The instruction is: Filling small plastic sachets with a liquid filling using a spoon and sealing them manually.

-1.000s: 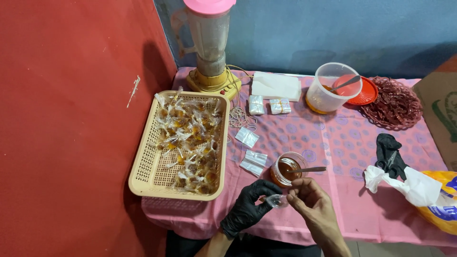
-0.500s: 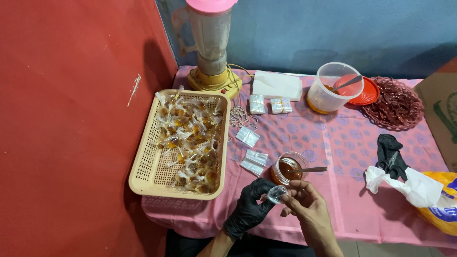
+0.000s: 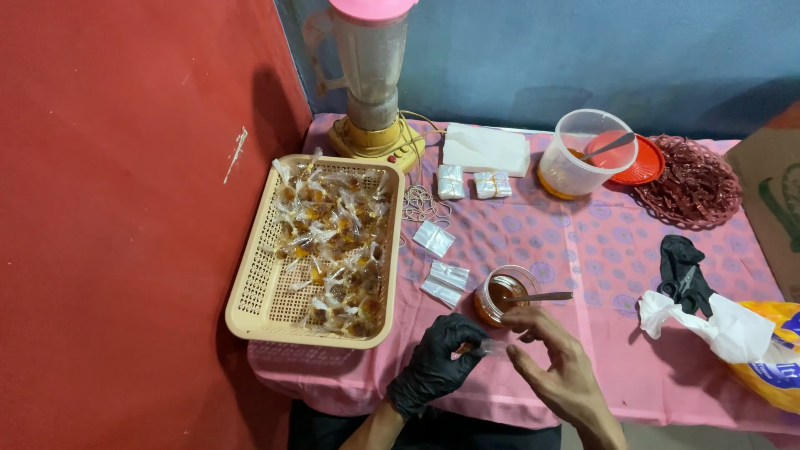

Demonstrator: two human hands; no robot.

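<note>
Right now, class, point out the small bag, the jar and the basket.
small bag [image 3: 490,347], head view, clear plastic between the hands.
jar [image 3: 500,297], head view, brown filling inside.
basket [image 3: 250,292], head view, bare left wall.

The gloved left hand [image 3: 435,360] pinched a small clear bag [image 3: 492,347] that the bare right hand [image 3: 554,358] also touched. A jar [image 3: 503,294] with a spoon [image 3: 542,296] stood at twelve o'clock, a basket [image 3: 250,292] at ten, on the bench [image 3: 617,358].
</note>
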